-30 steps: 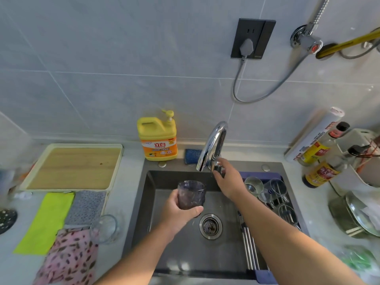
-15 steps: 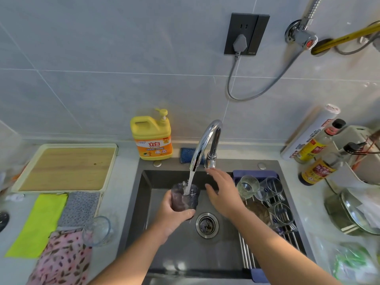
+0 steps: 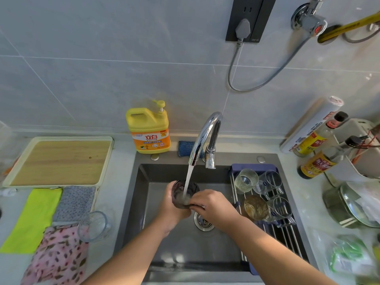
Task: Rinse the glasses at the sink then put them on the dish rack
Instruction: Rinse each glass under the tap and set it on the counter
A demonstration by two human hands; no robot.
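Since the earlier frame my right grip [image 3: 213,208] has left the tap [image 3: 205,132] lever and come down onto the tinted glass [image 3: 183,194].
My left grip [image 3: 171,210] wraps the glass's side and my right grip's curled fingers clasp its lower edge. I hold it over the sink [image 3: 144,202], where tap water falls into its mouth. Other glasses [image 3: 246,179] lie on the dish rack [image 3: 286,235].
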